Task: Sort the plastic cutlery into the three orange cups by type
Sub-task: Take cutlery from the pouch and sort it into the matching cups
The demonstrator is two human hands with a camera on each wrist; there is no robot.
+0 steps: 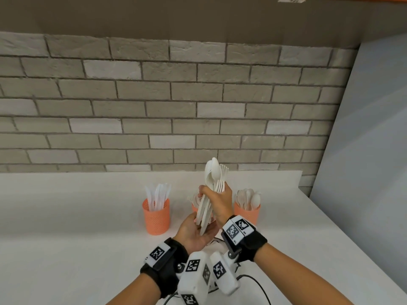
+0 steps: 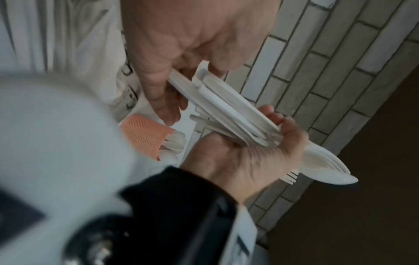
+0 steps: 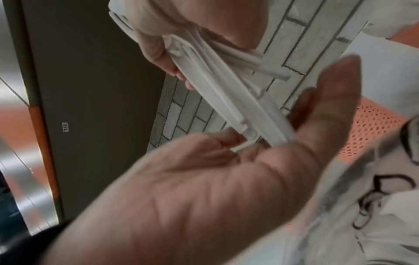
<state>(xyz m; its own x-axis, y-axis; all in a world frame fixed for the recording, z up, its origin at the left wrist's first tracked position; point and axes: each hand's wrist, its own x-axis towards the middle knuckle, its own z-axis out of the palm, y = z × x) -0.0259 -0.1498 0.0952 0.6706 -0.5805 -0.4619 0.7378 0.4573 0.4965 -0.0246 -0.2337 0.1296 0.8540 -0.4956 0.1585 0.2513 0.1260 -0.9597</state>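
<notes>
My right hand (image 1: 220,201) grips a mixed bundle of white plastic cutlery (image 1: 214,179) upright above the counter, spoon bowls and fork tines on top. In the left wrist view the right hand (image 2: 244,161) wraps the bundle (image 2: 226,107) at mid-length. My left hand (image 1: 193,233) lies palm-up under the handle ends, fingers relaxed, the ends touching its palm (image 3: 204,179). Three orange mesh cups stand behind. The left cup (image 1: 156,216) holds knives and the right cup (image 1: 247,211) holds spoons. The middle cup (image 1: 195,209), mostly hidden by my hands, shows fork tines.
The cups stand on a white counter (image 1: 77,216) that ends at a grey brick wall (image 1: 154,106). A pale grey panel (image 1: 363,150) closes off the right side. Black cables (image 1: 253,280) lie on the counter near my wrists.
</notes>
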